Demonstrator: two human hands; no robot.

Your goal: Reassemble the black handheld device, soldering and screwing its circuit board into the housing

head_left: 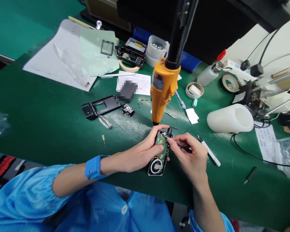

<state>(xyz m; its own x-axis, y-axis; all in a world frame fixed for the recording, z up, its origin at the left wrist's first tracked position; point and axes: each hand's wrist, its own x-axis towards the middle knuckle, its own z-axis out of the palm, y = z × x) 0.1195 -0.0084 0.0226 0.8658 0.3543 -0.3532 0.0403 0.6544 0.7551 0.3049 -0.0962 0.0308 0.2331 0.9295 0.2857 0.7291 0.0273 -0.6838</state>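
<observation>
An opened handheld radio-like device lies near the table's front edge, its green circuit board and a round white-ringed part facing up. My left hand is closed around its left side, thumb pressed on the board and fingers over the top end. In my right hand is a pair of tweezers, pinched between thumb and fingers. The tips reach the upper part of the board; whether they grip anything there is too small to tell. A yellow electric screwdriver hangs just above the device.
A black housing with a coiled grey cable lies left of the screwdriver. To the right are a craft knife, a white roll and a bottle. Papers and a tub of screws stand farther back.
</observation>
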